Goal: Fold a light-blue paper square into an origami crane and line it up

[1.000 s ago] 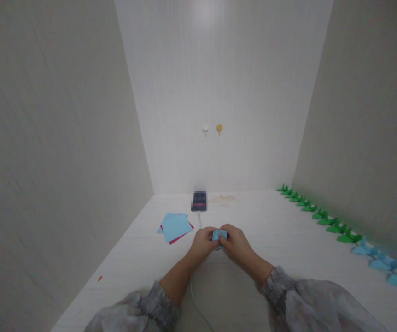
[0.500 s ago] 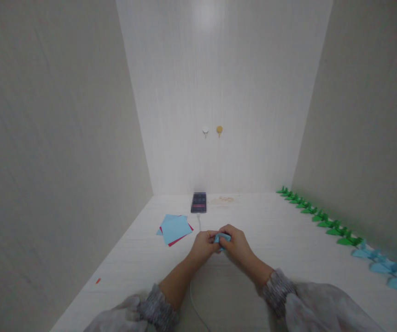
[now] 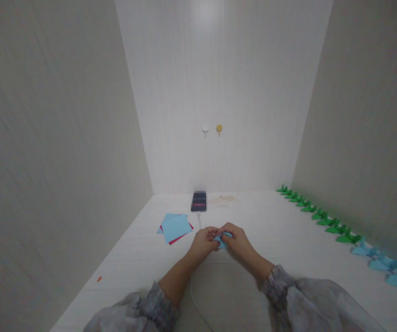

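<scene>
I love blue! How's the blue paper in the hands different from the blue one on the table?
The held paper is folded small; the table sheet lies flat and bigger. The left hand and right hand pinch the held paper; the table sheet lies untouched on a red sheet. Both are light blue.

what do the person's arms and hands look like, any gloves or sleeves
No gloves: the left hand and right hand are bare. The left sleeve and right sleeve are loose, pale grey fabric, ending in gathered, darker speckled cuffs partway up the bare forearms.
</scene>
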`<control>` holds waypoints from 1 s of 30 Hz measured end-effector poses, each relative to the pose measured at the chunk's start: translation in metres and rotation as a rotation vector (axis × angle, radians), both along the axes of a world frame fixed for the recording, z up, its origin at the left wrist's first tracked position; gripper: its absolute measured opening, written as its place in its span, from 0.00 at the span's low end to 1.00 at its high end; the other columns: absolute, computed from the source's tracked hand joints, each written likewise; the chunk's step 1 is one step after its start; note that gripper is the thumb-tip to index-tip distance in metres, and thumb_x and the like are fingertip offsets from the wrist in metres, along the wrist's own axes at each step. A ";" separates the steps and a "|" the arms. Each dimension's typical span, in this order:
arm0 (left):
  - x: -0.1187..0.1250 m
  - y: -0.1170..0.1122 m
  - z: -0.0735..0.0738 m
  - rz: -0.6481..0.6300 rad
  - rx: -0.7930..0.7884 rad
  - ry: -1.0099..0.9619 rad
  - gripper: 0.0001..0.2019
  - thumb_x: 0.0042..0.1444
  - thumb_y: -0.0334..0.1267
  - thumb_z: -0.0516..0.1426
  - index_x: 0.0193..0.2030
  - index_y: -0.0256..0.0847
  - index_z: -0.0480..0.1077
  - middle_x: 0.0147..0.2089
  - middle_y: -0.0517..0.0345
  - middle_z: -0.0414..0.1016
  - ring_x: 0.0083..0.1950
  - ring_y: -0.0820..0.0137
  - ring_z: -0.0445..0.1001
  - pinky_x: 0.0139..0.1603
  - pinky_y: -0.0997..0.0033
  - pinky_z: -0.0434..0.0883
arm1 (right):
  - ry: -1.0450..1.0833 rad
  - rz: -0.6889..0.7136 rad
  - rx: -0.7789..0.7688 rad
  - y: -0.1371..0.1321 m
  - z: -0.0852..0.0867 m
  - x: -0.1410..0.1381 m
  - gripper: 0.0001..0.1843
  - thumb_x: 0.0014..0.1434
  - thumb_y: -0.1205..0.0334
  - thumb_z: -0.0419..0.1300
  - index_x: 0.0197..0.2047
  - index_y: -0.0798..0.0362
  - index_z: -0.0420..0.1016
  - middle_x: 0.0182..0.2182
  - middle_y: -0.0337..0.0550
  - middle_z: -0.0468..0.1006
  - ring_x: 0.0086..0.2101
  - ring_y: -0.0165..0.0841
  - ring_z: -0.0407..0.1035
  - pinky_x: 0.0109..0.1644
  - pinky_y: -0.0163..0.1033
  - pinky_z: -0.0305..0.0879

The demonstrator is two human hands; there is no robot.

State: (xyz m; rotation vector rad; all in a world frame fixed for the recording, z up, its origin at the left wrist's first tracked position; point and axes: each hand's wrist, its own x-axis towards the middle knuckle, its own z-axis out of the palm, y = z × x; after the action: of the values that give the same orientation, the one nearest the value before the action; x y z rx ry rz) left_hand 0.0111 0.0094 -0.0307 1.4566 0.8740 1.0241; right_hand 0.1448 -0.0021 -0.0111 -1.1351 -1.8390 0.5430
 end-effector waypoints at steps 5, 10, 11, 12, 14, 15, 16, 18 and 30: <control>-0.001 -0.005 0.000 -0.059 -0.011 -0.104 0.14 0.39 0.27 0.53 0.34 0.40 0.55 0.32 0.62 0.66 0.24 0.80 0.65 0.24 0.77 0.66 | -0.003 -0.009 0.046 0.002 -0.004 0.000 0.12 0.42 0.74 0.49 0.25 0.54 0.72 0.24 0.39 0.70 0.29 0.29 0.65 0.34 0.32 0.59; 0.001 -0.008 0.001 -0.065 -0.038 -0.146 0.13 0.39 0.30 0.55 0.32 0.39 0.54 0.28 0.63 0.63 0.24 0.77 0.67 0.27 0.71 0.68 | -0.034 -0.012 0.073 0.003 -0.004 0.001 0.13 0.42 0.75 0.49 0.24 0.54 0.72 0.24 0.39 0.70 0.29 0.28 0.64 0.33 0.32 0.59; 0.002 -0.008 0.002 -0.060 -0.046 -0.156 0.14 0.38 0.31 0.56 0.32 0.38 0.54 0.28 0.63 0.63 0.24 0.77 0.67 0.27 0.71 0.68 | -0.032 -0.018 0.076 0.003 -0.004 0.001 0.13 0.42 0.76 0.49 0.24 0.54 0.71 0.24 0.39 0.70 0.29 0.28 0.64 0.33 0.32 0.59; 0.002 -0.008 0.003 -0.058 -0.055 -0.162 0.16 0.37 0.32 0.57 0.32 0.38 0.54 0.27 0.63 0.63 0.25 0.77 0.67 0.27 0.72 0.68 | -0.030 -0.021 0.078 0.003 -0.004 0.001 0.13 0.42 0.76 0.48 0.24 0.54 0.71 0.24 0.39 0.70 0.28 0.28 0.64 0.33 0.32 0.59; 0.002 -0.008 0.005 -0.061 -0.072 -0.149 0.18 0.36 0.34 0.59 0.32 0.38 0.55 0.28 0.62 0.64 0.25 0.76 0.68 0.25 0.73 0.67 | -0.027 -0.027 0.083 0.004 -0.003 0.002 0.13 0.42 0.76 0.48 0.24 0.54 0.71 0.24 0.39 0.69 0.28 0.28 0.64 0.33 0.32 0.59; 0.001 -0.009 0.007 -0.064 -0.080 -0.133 0.18 0.36 0.36 0.59 0.33 0.38 0.55 0.28 0.62 0.65 0.25 0.75 0.68 0.24 0.74 0.67 | -0.025 -0.027 0.086 0.004 -0.003 0.002 0.13 0.42 0.76 0.49 0.23 0.54 0.71 0.24 0.39 0.69 0.28 0.28 0.64 0.33 0.32 0.59; 0.001 -0.010 0.008 -0.060 -0.093 -0.111 0.18 0.37 0.39 0.58 0.33 0.38 0.55 0.29 0.61 0.65 0.25 0.75 0.69 0.23 0.75 0.66 | -0.025 -0.025 0.089 0.005 -0.003 0.002 0.12 0.42 0.76 0.49 0.23 0.54 0.71 0.24 0.38 0.69 0.28 0.28 0.64 0.33 0.32 0.59; 0.000 -0.011 0.012 -0.064 -0.104 -0.101 0.15 0.43 0.45 0.54 0.34 0.38 0.56 0.29 0.59 0.66 0.26 0.73 0.70 0.23 0.75 0.66 | -0.021 -0.028 0.095 0.005 -0.002 0.002 0.12 0.43 0.75 0.49 0.23 0.54 0.71 0.24 0.38 0.69 0.28 0.28 0.64 0.33 0.32 0.59; 0.002 -0.008 0.008 -0.012 -0.107 -0.150 0.19 0.39 0.43 0.57 0.36 0.40 0.53 0.30 0.60 0.67 0.25 0.74 0.69 0.25 0.69 0.67 | 0.017 -0.007 0.032 -0.003 0.002 -0.002 0.14 0.41 0.74 0.50 0.32 0.54 0.68 0.27 0.39 0.69 0.30 0.29 0.63 0.33 0.32 0.59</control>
State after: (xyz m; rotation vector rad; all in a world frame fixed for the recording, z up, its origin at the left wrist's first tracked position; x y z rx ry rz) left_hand 0.0131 0.0013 -0.0231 1.2770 0.7987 1.0477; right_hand 0.1423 -0.0051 -0.0087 -1.1125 -1.8226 0.5158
